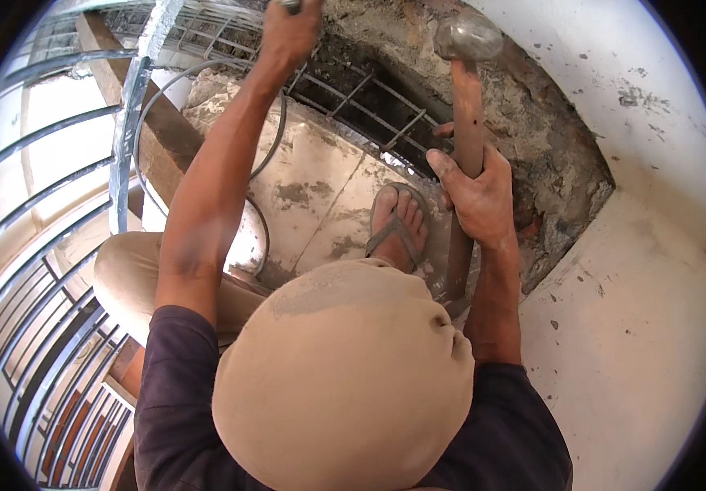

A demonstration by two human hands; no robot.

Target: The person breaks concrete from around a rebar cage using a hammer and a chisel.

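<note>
My right hand (484, 192) is closed around the wooden handle of a hammer (468, 123), with the thumb laid along the handle. The hammer's heavy rounded metal head (467, 39) points up and away, over broken, rough masonry (533, 114) beside the white wall. Far off at the top edge, my left hand (291, 37) is closed on a grey metal piece (290, 6). Only its end shows, so its kind is unclear. Between my hands, a rebar cage (361, 102) lies in a dark trench.
A sandalled foot (400, 225) rests on stained tiles (312, 184) near the trench. My beige-trousered knee (345, 368) fills the lower middle. At left are a metal railing (42, 135), a wooden beam (164, 135) and a looping cable (275, 135). A white wall (631, 327) bounds the right.
</note>
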